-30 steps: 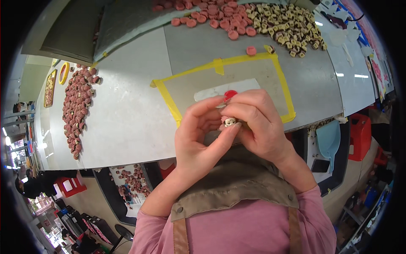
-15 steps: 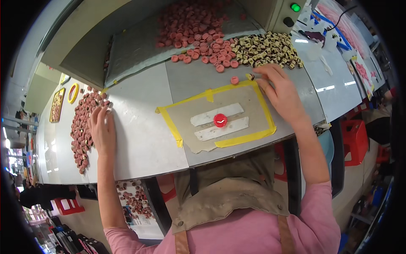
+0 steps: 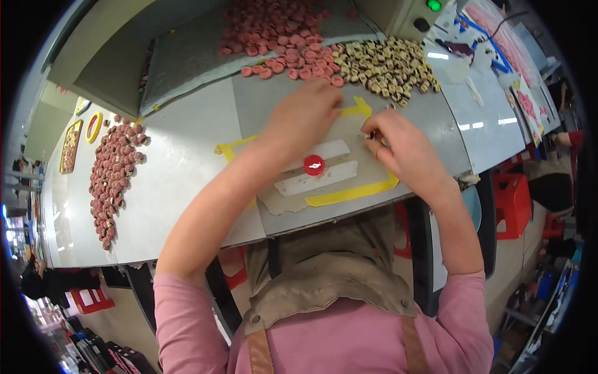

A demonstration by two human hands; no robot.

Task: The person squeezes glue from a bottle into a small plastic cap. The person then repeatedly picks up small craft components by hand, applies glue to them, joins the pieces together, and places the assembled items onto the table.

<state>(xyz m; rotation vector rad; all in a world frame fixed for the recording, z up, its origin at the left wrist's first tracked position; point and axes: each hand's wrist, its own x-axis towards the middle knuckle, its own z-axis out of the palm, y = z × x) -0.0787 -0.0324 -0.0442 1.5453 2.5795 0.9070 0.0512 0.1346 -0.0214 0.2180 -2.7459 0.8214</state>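
My right hand (image 3: 411, 149) is over the right side of the taped board, thumb and forefinger pinched on a small cream-and-dark piece (image 3: 372, 134), mostly covered by the fingers. Smeared by motion, my left hand (image 3: 306, 115) hangs over the board's far edge, by the pink pieces; whether it holds anything is hidden. The grey-beige board (image 3: 367, 171) is edged with yellow tape (image 3: 352, 192). A red round piece (image 3: 313, 165) with a white mark sits between two pale strips (image 3: 317, 179). Beyond my hands lie a heap of round pink pieces (image 3: 274, 37) and a pile of cream-and-dark pieces (image 3: 389, 68).
Many brownish-pink pieces (image 3: 112, 177) spread along the table's left. Near them are a yellow tape roll (image 3: 94, 127) and a framed tray (image 3: 71, 146). A machine housing (image 3: 106, 68) with a green light (image 3: 434, 5) stands over the far side. A red stool (image 3: 512, 206) is at right.
My left hand has left the brownish-pink pieces and swung right, over the board. My right hand has drawn nearer with the small piece. The lone pink piece by the board's far edge is out of sight.
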